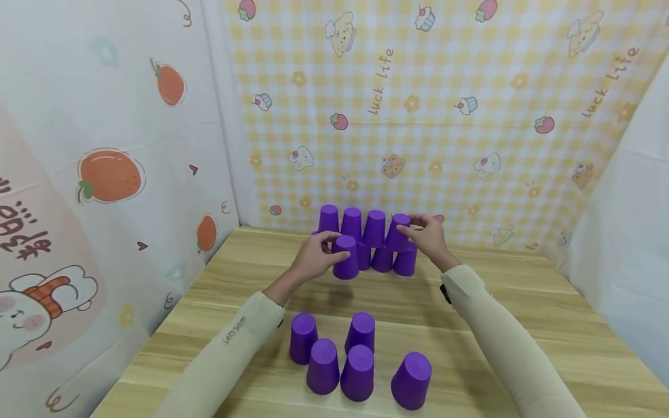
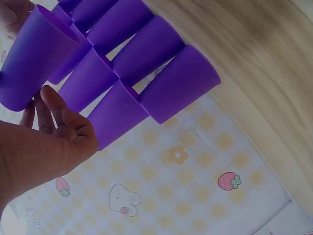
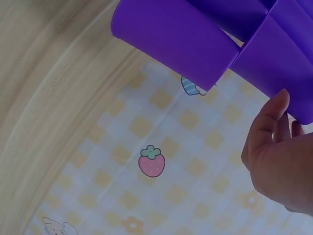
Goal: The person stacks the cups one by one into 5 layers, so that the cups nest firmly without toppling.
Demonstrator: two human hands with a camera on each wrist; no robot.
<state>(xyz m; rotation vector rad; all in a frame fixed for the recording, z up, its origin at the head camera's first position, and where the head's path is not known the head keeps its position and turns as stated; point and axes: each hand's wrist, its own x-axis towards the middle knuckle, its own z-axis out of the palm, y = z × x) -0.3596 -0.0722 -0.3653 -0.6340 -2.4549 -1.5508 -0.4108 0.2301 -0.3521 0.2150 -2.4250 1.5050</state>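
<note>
A two-tier wall of upside-down purple cups (image 1: 374, 229) stands at the back of the table. My left hand (image 1: 312, 256) pinches a separate upside-down cup (image 1: 345, 261) above the table, just in front of the wall; the left wrist view shows this cup (image 2: 36, 58) apart from the stacked ones. At the wall's right end, my right hand (image 1: 430, 237) grips the last upper-tier cup (image 1: 397, 233) between thumb and fingers. That cup (image 3: 281, 63) overlaps the lower end cup (image 3: 173, 41) at its rim in the right wrist view. The held cup hides part of the lower tier.
Nearer on the wooden table (image 1: 502, 348) stand several more upside-down purple cups, with one cup (image 1: 412, 380) off to the right of a loose cluster (image 1: 323, 367). A yellow checked cloth (image 1: 444, 75) hangs behind, and a white printed cloth (image 1: 157, 133) hangs at left.
</note>
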